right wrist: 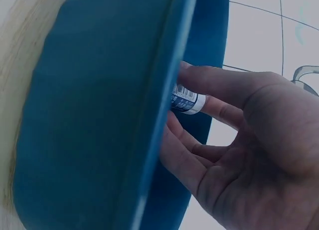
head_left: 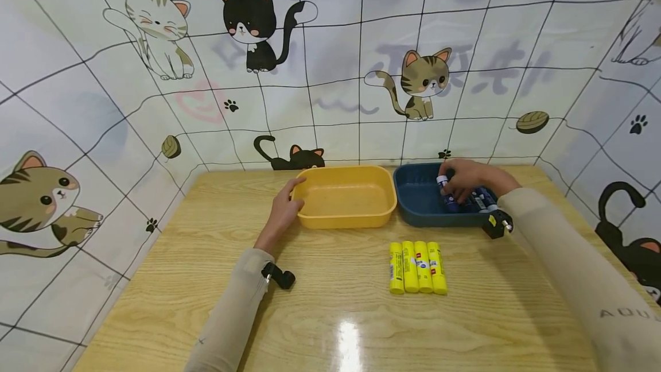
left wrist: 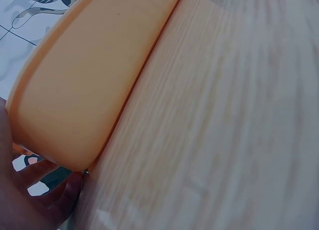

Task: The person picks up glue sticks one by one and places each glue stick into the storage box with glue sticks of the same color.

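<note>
My right hand (head_left: pixel 467 178) reaches into the dark blue bin (head_left: pixel 428 220) and pinches a dark blue glue stick (head_left: pixel 447 197) with a white end. That white end and a printed label show between the fingers in the right wrist view, beside the bin's rim (right wrist: pixel 167 90). More dark blue sticks (head_left: pixel 483 200) lie in the bin, partly covered by the hand. At the yellow bin (head_left: pixel 346 223), my left hand (head_left: pixel 283 208) holds the left end by its rim and outer wall. Curled fingers (left wrist: pixel 60 192) touch that end in the left wrist view.
Several yellow glue sticks (head_left: pixel 417 267) lie side by side on the wooden table (head_left: pixel 330 303), in front of the bins. The two bins stand next to each other near the back wall (head_left: pixel 341 73), which is covered in cat pictures.
</note>
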Tool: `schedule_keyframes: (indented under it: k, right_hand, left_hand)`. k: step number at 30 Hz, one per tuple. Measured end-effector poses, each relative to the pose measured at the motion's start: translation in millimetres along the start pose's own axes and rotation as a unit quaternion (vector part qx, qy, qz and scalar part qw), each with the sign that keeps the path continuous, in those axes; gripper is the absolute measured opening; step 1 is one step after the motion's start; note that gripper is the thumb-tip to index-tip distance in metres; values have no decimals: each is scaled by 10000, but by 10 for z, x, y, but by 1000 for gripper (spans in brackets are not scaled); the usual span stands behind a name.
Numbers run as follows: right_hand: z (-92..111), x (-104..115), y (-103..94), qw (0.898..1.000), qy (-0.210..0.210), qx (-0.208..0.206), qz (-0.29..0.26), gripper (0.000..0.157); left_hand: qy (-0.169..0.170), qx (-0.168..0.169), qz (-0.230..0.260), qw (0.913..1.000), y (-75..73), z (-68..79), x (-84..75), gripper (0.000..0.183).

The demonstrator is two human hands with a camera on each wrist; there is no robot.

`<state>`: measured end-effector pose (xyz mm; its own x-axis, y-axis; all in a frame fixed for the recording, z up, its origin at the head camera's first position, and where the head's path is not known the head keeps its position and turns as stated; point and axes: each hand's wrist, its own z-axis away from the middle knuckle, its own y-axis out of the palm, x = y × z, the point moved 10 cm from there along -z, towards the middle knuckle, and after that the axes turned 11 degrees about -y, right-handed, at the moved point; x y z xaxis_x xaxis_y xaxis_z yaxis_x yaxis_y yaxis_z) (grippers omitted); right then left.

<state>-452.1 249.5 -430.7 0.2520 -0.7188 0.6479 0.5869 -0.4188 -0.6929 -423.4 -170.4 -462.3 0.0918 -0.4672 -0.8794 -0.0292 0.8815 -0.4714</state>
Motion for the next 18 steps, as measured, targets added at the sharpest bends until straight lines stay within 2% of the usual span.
schedule_keyframes:
  k: [8,18]
  right_hand:
    - [-25,29,26,9997,122,152,161,48]
    - [-90,-25,75,9972,318,252,626,60]
  left_hand:
    - [-29,17,40,10000,3,-9,10,67]
    - [19,-31,21,10000,-9,-23,4,67]
